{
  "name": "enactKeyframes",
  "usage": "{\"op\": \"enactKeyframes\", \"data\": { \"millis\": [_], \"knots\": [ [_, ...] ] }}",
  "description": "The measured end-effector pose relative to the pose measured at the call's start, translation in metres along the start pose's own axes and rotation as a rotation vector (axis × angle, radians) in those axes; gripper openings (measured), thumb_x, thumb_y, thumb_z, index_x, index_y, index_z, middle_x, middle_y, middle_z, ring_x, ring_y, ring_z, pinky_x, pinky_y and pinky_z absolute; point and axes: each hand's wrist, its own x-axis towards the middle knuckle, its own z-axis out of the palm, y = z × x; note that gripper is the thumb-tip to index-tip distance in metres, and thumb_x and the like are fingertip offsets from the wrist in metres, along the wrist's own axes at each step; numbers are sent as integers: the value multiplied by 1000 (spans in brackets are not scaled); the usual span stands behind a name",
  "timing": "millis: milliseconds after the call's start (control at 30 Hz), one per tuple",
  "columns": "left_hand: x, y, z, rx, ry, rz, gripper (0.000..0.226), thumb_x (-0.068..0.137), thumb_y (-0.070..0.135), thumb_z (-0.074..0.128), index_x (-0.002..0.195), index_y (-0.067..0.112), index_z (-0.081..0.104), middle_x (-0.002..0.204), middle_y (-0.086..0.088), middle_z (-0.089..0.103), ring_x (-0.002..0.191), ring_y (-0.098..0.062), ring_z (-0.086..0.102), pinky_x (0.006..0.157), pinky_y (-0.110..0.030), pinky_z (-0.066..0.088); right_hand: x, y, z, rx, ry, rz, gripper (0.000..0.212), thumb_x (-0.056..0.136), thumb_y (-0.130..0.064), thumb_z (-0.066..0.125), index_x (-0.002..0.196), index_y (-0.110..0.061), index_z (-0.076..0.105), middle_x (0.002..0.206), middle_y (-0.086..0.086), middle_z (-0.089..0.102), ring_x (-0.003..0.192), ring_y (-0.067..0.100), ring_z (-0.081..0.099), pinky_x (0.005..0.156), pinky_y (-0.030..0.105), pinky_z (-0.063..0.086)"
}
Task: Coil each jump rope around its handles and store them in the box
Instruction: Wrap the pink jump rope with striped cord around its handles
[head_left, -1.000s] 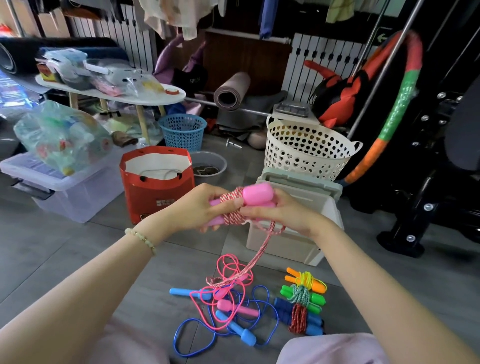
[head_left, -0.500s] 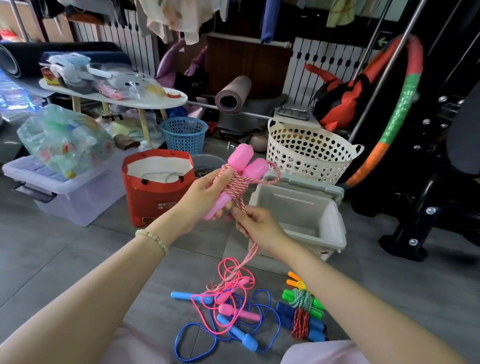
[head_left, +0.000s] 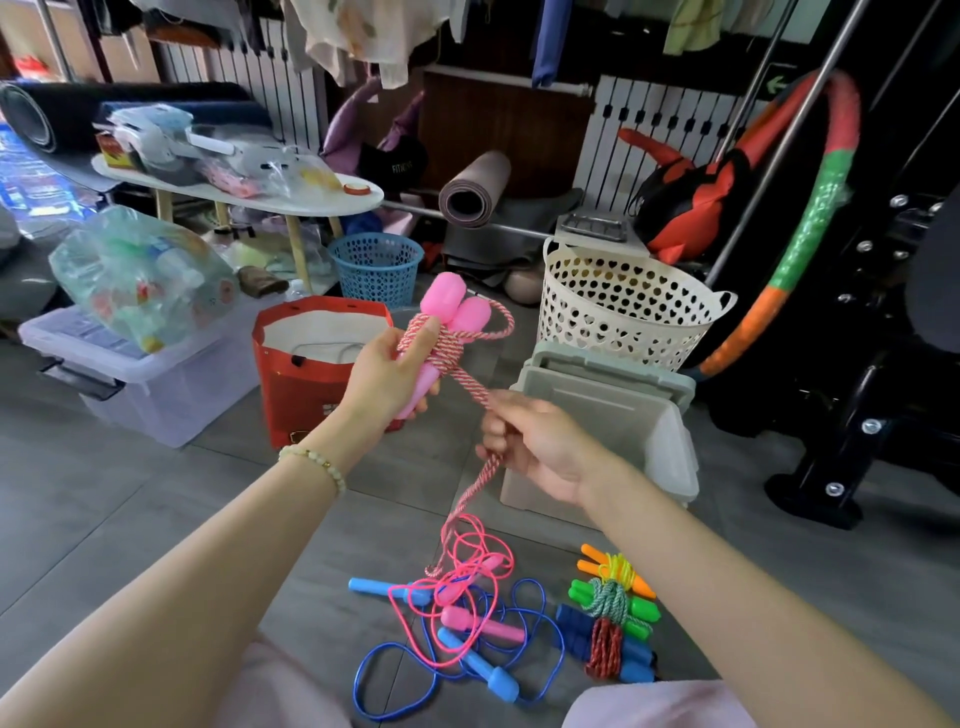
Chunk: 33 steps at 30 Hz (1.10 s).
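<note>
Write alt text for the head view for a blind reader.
A left hand grips two pink handles wrapped in striped rope, while the right hand pinches its loose tail. Nearby lie tangled ropes, three coiled ropes and an open box.

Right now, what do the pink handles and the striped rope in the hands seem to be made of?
Pink handles: likely smooth plastic, with a soft sheen. Striped rope: seems twisted cotton or similar fibre, matte, red and white strands visible.

Left hand (head_left: 382, 375) holding pink handles (head_left: 448, 332) wrapped in striped rope (head_left: 470, 382), right hand (head_left: 540, 447) pinching the rope, grey box (head_left: 670, 415) behind
</note>
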Motion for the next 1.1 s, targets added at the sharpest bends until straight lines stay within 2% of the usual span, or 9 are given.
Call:
{"op": "enactKeyframes", "data": {
  "millis": [67, 167, 233, 433, 567, 667, 833, 933, 1100],
  "knots": [
    [1, -2, -1, -11, 58, -19, 50, 92, 53, 50, 96, 3, 55, 60, -8, 61, 34, -12, 48, 34, -20, 37, -3, 5, 4, -410, 15, -26, 14, 99, -18, 45, 85, -17, 45, 57, -4, 40, 44, 8, 36, 48, 22, 38],
    [1, -9, -2, 43, 68, -37, 48, 91, 51, 52, 93, 3, 54, 59, -11, 61, 31, -13, 46, 32, -19, 35, -6, 3, 0, -1345, 41, -279, 12, 96, -24, 50, 98, -12, 48, 82, 8, 58, 76, 27, 54, 63, 33, 37],
    [-1, -11, -1, 143, 5, -26, 43, 92, 48, 53, 89, 5, 53, 55, -7, 59, 29, -11, 45, 30, -18, 33, -10, -7, 3, -1492, 18, -441, 18, 97, -25, 46, 102, -9, 52, 98, 12, 61, 91, 32, 57, 73, 40, 43],
    [-15, -1, 11, 385, -315, 181, 40, 98, 46, 38, 82, 13, 55, 52, -2, 59, 33, -15, 48, 34, -20, 37, -15, -28, -9, -1361, 116, -841, 27, 91, -38, 52, 96, -16, 68, 95, 0, 68, 86, 18, 60, 68, 33, 41],
    [-26, 10, 12, 381, -457, 172, 59, 96, 52, 25, 70, 9, 56, 47, 2, 56, 34, -15, 47, 35, -18, 36, -12, -30, -25, -1171, 197, -842, 28, 83, -46, 58, 85, -21, 70, 77, -5, 64, 74, 11, 59, 65, 38, 47],
    [-27, 14, 7, 465, -547, 185, 65, 88, 60, 26, 85, 5, 60, 55, -3, 60, 38, -18, 49, 36, -18, 37, -12, -31, -27, -1118, 206, -812, 30, 78, -48, 64, 78, -19, 71, 72, -7, 63, 69, 10, 58, 64, 41, 47],
    [-29, 13, 7, 614, -644, 185, 50, 84, 56, 57, 82, 5, 60, 55, -2, 61, 40, -19, 51, 38, -19, 40, -13, -27, -29, -1050, 153, -739, 22, 71, -38, 77, 71, -17, 70, 69, -6, 63, 68, 11, 58, 65, 39, 48],
    [-31, 14, 4, 761, -637, 284, 51, 87, 59, 52, 79, 9, 59, 49, 2, 60, 40, -15, 54, 43, -18, 40, -11, -25, -30, -880, 42, -629, 20, 68, -26, 83, 73, -15, 68, 70, -1, 65, 66, 12, 58, 66, 34, 47],
    [-40, 11, 17, 1086, -617, 466, 49, 92, 60, 39, 69, 17, 46, 60, 2, 45, 72, -26, 49, 62, -30, 30, -13, -21, -33, -564, -231, -329, 17, 77, 0, 71, 78, -16, 65, 69, -6, 64, 67, 5, 57, 66, 16, 45]
  ]
}}
